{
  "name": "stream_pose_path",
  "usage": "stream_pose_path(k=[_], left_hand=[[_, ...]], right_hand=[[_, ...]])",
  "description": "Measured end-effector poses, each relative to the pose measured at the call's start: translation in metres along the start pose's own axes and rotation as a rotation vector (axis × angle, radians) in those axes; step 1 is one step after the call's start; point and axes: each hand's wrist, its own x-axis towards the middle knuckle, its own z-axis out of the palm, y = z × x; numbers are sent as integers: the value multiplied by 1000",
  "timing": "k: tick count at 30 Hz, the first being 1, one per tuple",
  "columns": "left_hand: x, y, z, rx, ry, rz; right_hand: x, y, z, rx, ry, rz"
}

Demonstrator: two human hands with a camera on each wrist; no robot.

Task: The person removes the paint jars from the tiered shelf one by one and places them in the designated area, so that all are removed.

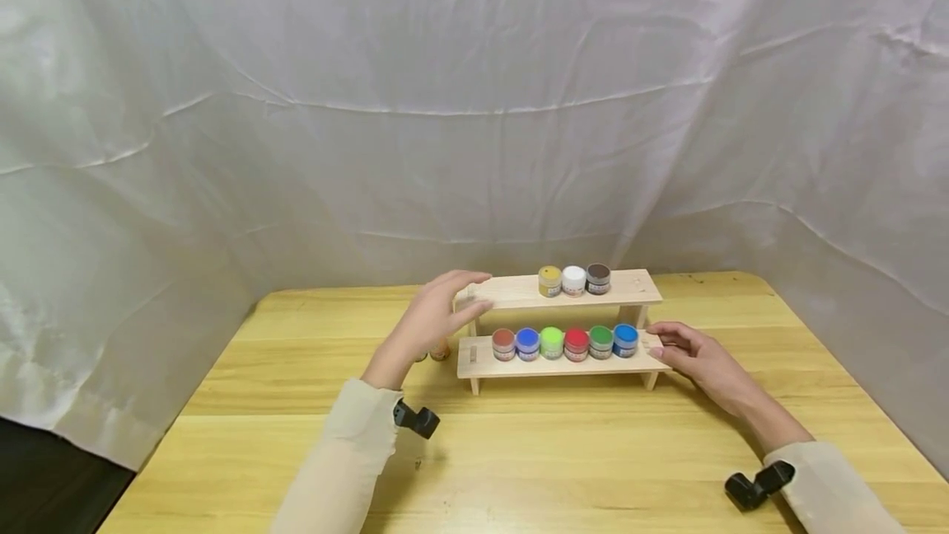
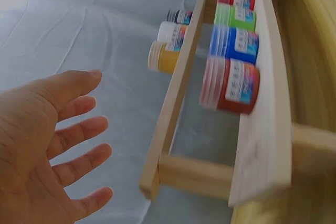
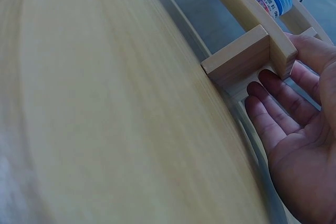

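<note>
A two-step wooden rack [image 1: 507, 293] stands on the table with small paint jars on both shelves. Its upper step bears a yellow jar [image 1: 549, 281], a white jar [image 1: 574, 280] and a dark brown jar [image 1: 598, 279]. Along the lower step is a row of several jars, from a reddish-brown one [image 1: 503, 344] to a blue one [image 1: 625, 341]. My left hand [image 1: 433, 311], fingers spread and holding nothing, hovers by the rack's left end. At the right end of the lower step, my right hand [image 3: 299, 114] grips the board, thumb above and fingers under.
An orange jar [image 1: 440, 350] sits on the table left of the rack, partly hidden by the left hand, with another small item beside it. A pale cloth [image 1: 445, 147] hangs behind the wooden table [image 1: 519, 452] and along its sides.
</note>
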Motion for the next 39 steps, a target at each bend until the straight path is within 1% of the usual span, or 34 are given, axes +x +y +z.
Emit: stream_pose_path(k=[4, 10, 13, 17, 21, 26, 30, 33, 36, 39], left_hand=[[14, 7, 7, 5, -27, 9], [32, 16, 16, 18, -76, 2], [39, 19, 20, 13, -83, 6], [49, 22, 27, 12, -93, 1], [57, 25, 33, 12, -101, -27], [67, 30, 43, 9, -91, -77], [73, 33, 51, -12, -89, -116], [77, 36, 57, -41, -89, -145], [80, 39, 62, -49, -80, -169], [82, 42, 64, -21, -67, -177]], right_hand=[[0, 0, 0, -19, 4, 14], [0, 1, -2, -90, 10, 42], [0, 1, -3, -118, 12, 50], [0, 2, -2, -130, 13, 57], [0, 2, -2, -137, 12, 59], [0, 1, -2, -133, 11, 55], [0, 0, -2, -134, 7, 54], [0, 0, -1, -124, 9, 58], [0, 1, -2, -119, 8, 54], [0, 0, -2, -111, 9, 53]])
